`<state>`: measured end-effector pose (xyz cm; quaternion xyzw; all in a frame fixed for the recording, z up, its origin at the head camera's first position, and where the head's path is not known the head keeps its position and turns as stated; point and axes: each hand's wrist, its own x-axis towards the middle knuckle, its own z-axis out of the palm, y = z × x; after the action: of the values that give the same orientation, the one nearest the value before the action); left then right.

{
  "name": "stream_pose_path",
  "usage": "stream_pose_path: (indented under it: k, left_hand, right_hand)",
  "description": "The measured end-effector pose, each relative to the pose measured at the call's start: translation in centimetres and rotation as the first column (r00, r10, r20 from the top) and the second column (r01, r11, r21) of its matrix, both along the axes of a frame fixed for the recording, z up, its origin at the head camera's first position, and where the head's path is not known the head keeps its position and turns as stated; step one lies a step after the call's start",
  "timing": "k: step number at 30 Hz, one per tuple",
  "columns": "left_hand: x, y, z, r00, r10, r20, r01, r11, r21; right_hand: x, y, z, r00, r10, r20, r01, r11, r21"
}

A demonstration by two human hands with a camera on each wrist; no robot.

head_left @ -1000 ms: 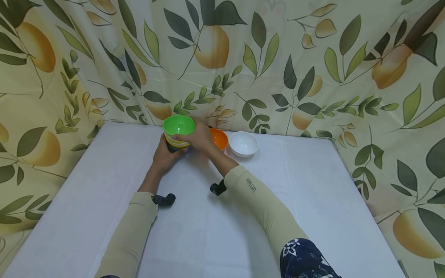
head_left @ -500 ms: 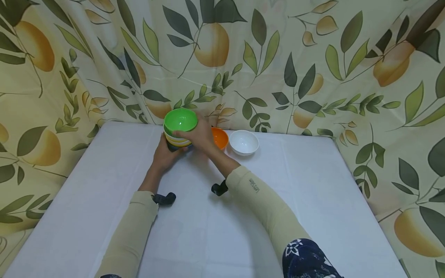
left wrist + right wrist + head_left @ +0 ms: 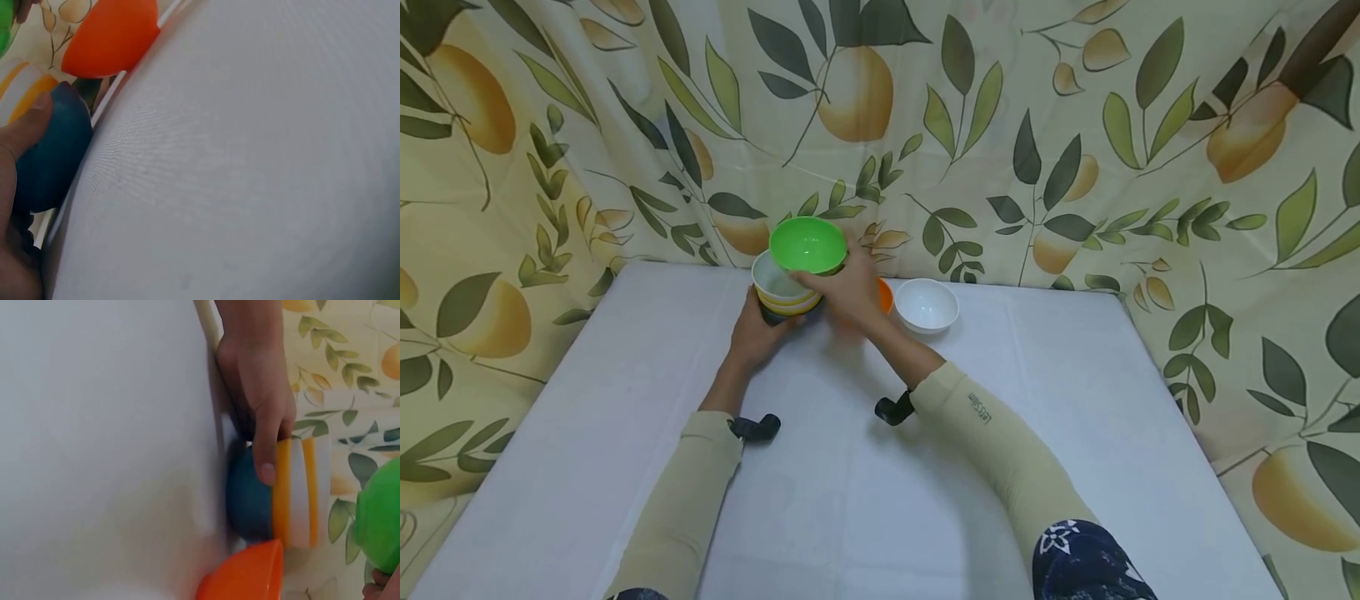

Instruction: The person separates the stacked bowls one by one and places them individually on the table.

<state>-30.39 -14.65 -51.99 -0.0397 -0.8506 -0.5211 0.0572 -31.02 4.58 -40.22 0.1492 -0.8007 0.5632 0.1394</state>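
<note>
My right hand grips a green bowl by its rim, thumb at the near side, raised above a stack of bowls. That stack has a dark blue bowl at the bottom, with white and yellow rims nested above it. In the head view, a white bowl shows as the topmost of the stack. My left hand holds the stack from the left, its thumb lying against the blue bowl's side. The left fingers are mostly hidden behind the bowls.
An orange bowl stands right of the stack, partly covered by my right hand in the head view. Beside it is a separate white bowl. All sit near the back edge of the white-covered table, before a fruit-patterned curtain.
The green bowl has come up out of the stack and moved slightly right with my right hand, uncovering the white bowl beneath. My left hand has stayed in place on the stack.
</note>
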Motion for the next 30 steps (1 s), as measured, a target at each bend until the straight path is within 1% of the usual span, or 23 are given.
stream_pose_path:
  k: [6,10,14,21,26,30]
  left_hand:
    - [0.0,-0.2,-0.2,0.999,0.036,0.011,-0.036,0.999,-0.005]
    - [0.1,-0.1,-0.3,1.0,0.029,0.009,-0.029,1.0,0.0]
    - [0.2,0.2,-0.3,1.0,0.018,0.009,-0.018,1.0,-0.001]
    - [0.6,0.3,-0.3,1.0,0.019,0.019,-0.019,1.0,0.005]
    - [0.6,0.3,-0.1,1.0,0.027,0.011,-0.027,1.0,0.005]
    - [0.4,0.3,0.1,0.999,0.023,0.025,-0.023,1.0,0.0]
  right_hand:
    - [0.5,1.7,0.7,0.999,-0.043,0.018,0.042,0.997,0.071]
    - [0.9,3.0,0.7,0.996,-0.087,0.037,0.085,0.995,0.054]
    - [0.9,4.6,0.2,0.991,-0.128,0.045,0.128,0.992,0.008]
    - [1.2,7.5,-0.7,0.978,-0.209,0.023,0.208,0.977,0.037]
    - [1.2,9.7,-1.0,0.97,-0.241,-0.003,0.241,0.97,0.009]
    - [1.2,11.5,-1.4,0.958,-0.287,-0.005,0.287,0.958,0.004]
